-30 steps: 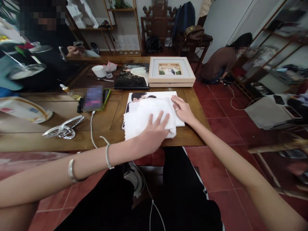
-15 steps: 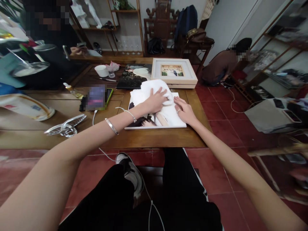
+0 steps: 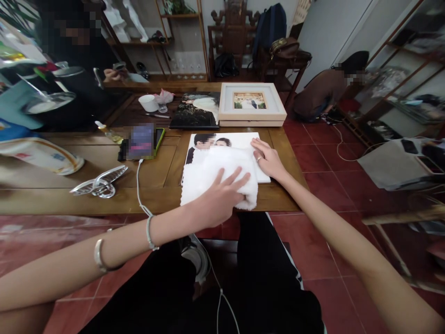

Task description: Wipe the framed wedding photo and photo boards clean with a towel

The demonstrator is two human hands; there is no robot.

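A white fluffy cloth (image 3: 215, 174) lies over the lower part of a photo panel (image 3: 245, 141) and hangs past its near edge. My left hand (image 3: 225, 192) presses on the cloth from above, fingers spread and thumb tucked into its fold. At the panel's right side, my right hand (image 3: 267, 157) rests with fingers stretched out flat along the edge, touching it. Two people's heads show on the panel's upper part; the cloth hides the rest of the picture.
Behind the panel are a dark photo album (image 3: 194, 111) and a pale framed picture box (image 3: 252, 109). To the left lie a phone (image 3: 141, 141) with a white cable, a clear hair claw (image 3: 100, 182) and a dropper bottle (image 3: 108, 133). Another person (image 3: 321, 93) crouches at right.
My left hand has drawn the cloth toward me, from the panel's far edge past its near edge. The heads in the photo are now uncovered. My right hand has stayed at the right edge.
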